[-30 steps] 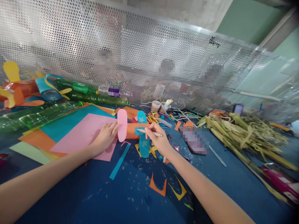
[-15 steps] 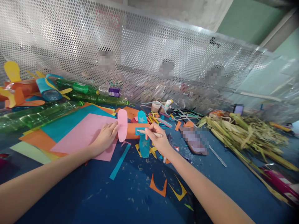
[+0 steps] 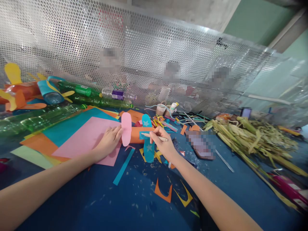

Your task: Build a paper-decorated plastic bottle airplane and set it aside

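Note:
A paper aeroplane with an orange tube body [image 3: 135, 135] lies across the middle of the blue table. It carries a pink piece [image 3: 126, 129] at its left end and a blue wing [image 3: 149, 155] with pale stars. My left hand [image 3: 108, 142] is closed around the body's left end, behind the pink piece; its fingertips are partly hidden. In my right hand [image 3: 166, 147] a light-coloured pen [image 3: 164, 139] is pinched, its tip at a small blue patch [image 3: 142, 135] on the body by the wing.
Coloured paper sheets [image 3: 83, 136] lie left, with green plastic bottles [image 3: 45, 117] behind. Paper scraps [image 3: 164, 193] and a blue strip [image 3: 124, 166] lie in front. A phone [image 3: 200, 146] and dried husks [image 3: 255, 138] are right. A perforated metal screen [image 3: 149, 48] stands behind, people beyond it.
Almost nothing differs. Both hands, the pen and the paper aeroplane stay in nearly the same place.

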`<state>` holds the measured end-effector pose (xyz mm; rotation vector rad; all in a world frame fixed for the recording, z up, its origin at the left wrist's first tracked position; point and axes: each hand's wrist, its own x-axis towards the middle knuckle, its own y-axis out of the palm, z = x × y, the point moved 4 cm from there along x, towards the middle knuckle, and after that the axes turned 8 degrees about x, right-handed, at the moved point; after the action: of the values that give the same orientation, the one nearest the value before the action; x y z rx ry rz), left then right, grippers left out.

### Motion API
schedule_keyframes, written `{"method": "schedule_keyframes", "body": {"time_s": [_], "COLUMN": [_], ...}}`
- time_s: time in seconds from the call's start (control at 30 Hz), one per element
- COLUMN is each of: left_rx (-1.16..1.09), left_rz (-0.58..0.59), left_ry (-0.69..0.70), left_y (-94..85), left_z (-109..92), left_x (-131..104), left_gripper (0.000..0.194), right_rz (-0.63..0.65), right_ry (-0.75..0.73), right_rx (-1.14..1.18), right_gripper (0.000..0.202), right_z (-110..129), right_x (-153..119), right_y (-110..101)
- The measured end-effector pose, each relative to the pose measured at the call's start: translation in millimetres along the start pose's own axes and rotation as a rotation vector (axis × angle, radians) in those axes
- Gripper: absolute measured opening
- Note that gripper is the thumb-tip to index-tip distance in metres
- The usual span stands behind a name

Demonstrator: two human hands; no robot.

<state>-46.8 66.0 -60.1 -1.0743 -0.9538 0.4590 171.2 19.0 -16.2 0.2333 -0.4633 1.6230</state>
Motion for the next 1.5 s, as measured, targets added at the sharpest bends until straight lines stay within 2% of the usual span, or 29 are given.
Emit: {"method": "schedule_keyframes", "body": {"time_s": [0.13, 0.4, 0.67, 1.5], "left_rx": [-0.011, -0.019, -0.037, -0.078], "left_rz": [-0.028, -0.007, 0.027, 0.017], "left_ry": [0.008, 0.006, -0.011, -0.013], "left_y": [-0.3, -1.2, -1.2, -2.3], "left_z": [1, 0, 0, 0], "left_x": [0, 0, 1, 0], "left_gripper": [0.036, 0.038, 0.038, 0.035], "right_rz": [-0.001, -0.022, -0.008, -0.050], "right_ry": [-0.004, 0.011, 0.007, 0.021], "right_rx": [0.008, 0.011, -0.012, -0.068], "right_gripper": [0.024, 0.026, 0.025, 0.028], "right_z": [-3, -10, -10, -4], "right_x": [1, 3, 4, 4], "right_y": [-1, -8, -6, -12]}}
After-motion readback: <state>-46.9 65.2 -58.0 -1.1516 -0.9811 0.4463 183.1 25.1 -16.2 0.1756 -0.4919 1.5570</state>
